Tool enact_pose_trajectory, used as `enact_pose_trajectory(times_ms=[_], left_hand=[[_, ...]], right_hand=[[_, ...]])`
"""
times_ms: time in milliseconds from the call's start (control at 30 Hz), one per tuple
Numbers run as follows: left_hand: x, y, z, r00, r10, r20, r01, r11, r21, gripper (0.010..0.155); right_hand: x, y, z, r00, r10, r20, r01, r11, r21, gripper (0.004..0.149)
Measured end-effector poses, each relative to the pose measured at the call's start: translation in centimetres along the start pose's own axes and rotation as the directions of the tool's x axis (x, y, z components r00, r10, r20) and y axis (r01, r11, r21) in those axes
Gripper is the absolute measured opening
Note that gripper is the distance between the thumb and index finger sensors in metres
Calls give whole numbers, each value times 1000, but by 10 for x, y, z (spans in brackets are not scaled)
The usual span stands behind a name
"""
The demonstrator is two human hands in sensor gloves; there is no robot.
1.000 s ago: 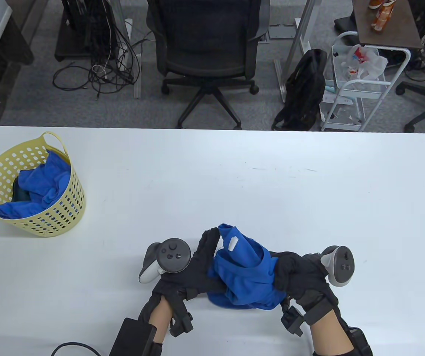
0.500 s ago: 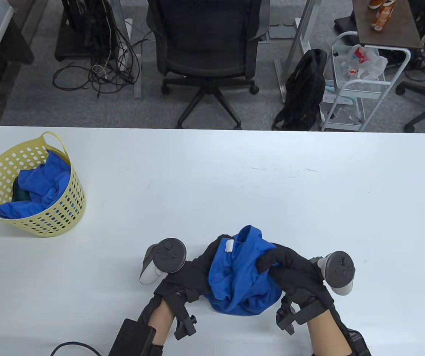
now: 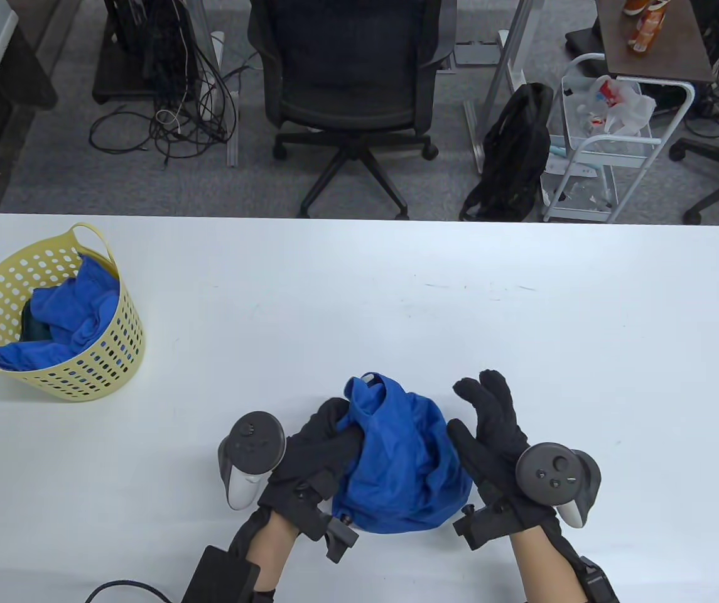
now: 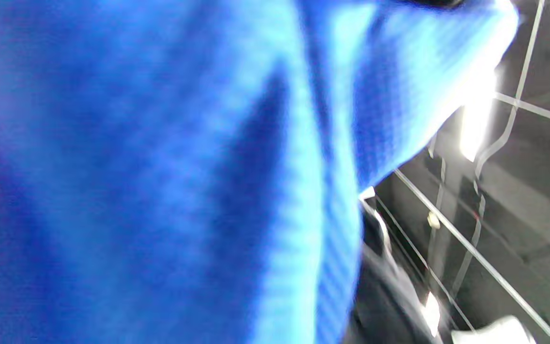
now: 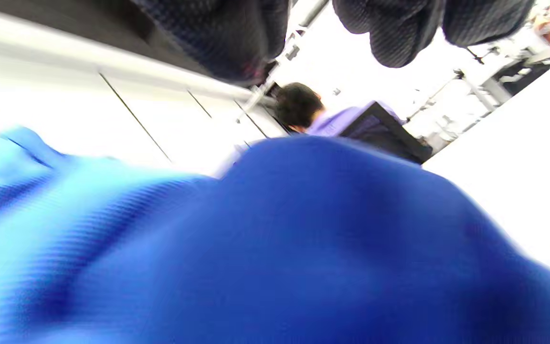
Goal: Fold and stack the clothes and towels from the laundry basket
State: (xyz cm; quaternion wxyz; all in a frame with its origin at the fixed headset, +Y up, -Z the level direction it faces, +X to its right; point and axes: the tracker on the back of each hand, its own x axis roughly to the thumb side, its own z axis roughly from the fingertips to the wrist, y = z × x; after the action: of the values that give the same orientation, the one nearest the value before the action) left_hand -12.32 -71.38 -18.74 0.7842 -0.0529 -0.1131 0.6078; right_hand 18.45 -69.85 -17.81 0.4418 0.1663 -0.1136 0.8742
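1. The fingers (image 3: 334, 422) of the left hand (image 3: 312, 455) curl into the left side of the blue garment (image 3: 400, 468) and grip a bunch of it; the fingers (image 3: 491, 392) of the right hand (image 3: 491, 433) are straight and spread, holding nothing, just beside the garment's right edge.
2. The garment sits bunched on the white desk (image 3: 397, 314) near its front edge, between the two hands and well apart from the yellow laundry basket (image 3: 51, 314) at the far left.
3. The step in hand looks like sorting out the crumpled piece before any fold: it is out of the basket but not yet spread flat, so the task seems to be at an early stage.
4. The next move likely calls for the right hand to find a hem or corner opposite the left hand's hold, then for both hands to draw apart and lay the cloth flat.
5. The garment is a saturated blue, thin and limp, heaped in a rounded mound with deep creases; a small pale tag shows at its far top.
6. In both wrist views it fills most of the frame as blurred blue fabric with a fine ribbed weave.
7. More blue cloth lies piled inside the basket, waiting its turn.
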Motion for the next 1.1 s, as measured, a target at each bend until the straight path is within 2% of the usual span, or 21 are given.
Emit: enact_pose_trajectory(times_ms=[33, 67, 100, 133, 167, 200, 233, 267, 300, 333, 400, 500, 567, 667, 700, 767, 833, 900, 967, 1000, 1100], left_hand=[[2, 6, 4, 999, 36, -32, -35, 999, 33, 39], [4, 9, 6, 997, 62, -45, -60, 997, 47, 39], [8, 12, 9, 996, 77, -48, -75, 996, 46, 40], [12, 13, 10, 996, 78, -36, -76, 996, 40, 41], [15, 13, 11, 997, 76, -26, -75, 997, 28, 41], [18, 11, 12, 997, 76, -11, -76, 997, 4, 42], [20, 9, 12, 997, 78, -4, -78, 997, -17, 43], [22, 4, 12, 997, 76, 5, -76, 996, -57, 44], [24, -1, 11, 998, 65, 11, -64, 993, -97, 45], [25, -4, 11, 998, 53, 19, -51, 992, -119, 47], [28, -9, 10, 997, 15, 80, -2, 989, -149, 49], [28, -18, 9, 993, 53, 103, -26, 967, -255, 48], [27, -22, 8, 994, 41, 103, -12, 963, -269, 48], [25, -27, 7, 993, -44, 109, 75, 952, -297, 48], [24, -26, 7, 993, -58, 100, 84, 955, -285, 48], [20, -23, 6, 994, -106, 38, 112, 969, -222, 49], [17, -17, 7, 983, -185, 13, 185, 973, -138, 48], [15, -8, 6, 944, -329, -21, 326, 942, -75, 48], [12, -2, 5, 917, -397, -35, 395, 918, -44, 48], [11, 0, 5, 907, -419, -40, 418, 908, -28, 48], [8, 3, 3, 844, -533, -61, 532, 846, -34, 48]], right_hand=[[4, 0, 0, 995, -39, 92, 42, 999, -32, 37], [8, 3, -1, 978, -109, 176, 108, 994, 11, 31], [12, 7, -3, 956, -202, 215, 176, 975, 137, 31], [17, 17, -2, 930, -328, 165, 266, 912, 311, 31], [20, 24, 0, 919, -376, 114, 309, 870, 384, 33], [24, 36, 2, 897, -434, 81, 343, 801, 491, 44], [27, 43, 3, 887, -458, 59, 354, 756, 550, 59], [30, 53, 7, 876, -483, 17, 375, 701, 607, 76], [32, 59, 9, 863, -505, 3, 398, 684, 612, 90], [32, 62, 10, 849, -528, 3, 423, 684, 594, 96], [22, 61, 12, 814, -571, -103, 552, 709, 439, 91], [7, 54, 13, 720, -667, -190, 687, 649, 327, 83], [0, 46, 13, 693, -687, -218, 721, 651, 238, 75], [-9, 37, 11, 749, -623, -228, 658, 740, 141, 44], [-11, 35, 11, 759, -615, -214, 646, 754, 119, 38], [-16, 27, 10, 751, -631, -195, 648, 761, 31, 37], [-20, 18, 10, 780, -582, -231, 593, 805, -22, 38], [-25, 5, 9, 874, -419, -247, 423, 905, -39, 38], [-26, -4, 7, 943, -247, -225, 249, 968, -22, 38], [-25, -8, 7, 968, -136, -209, 135, 991, -22, 38], [-26, -16, 6, 985, -30, -168, 18, 997, -73, 38]])
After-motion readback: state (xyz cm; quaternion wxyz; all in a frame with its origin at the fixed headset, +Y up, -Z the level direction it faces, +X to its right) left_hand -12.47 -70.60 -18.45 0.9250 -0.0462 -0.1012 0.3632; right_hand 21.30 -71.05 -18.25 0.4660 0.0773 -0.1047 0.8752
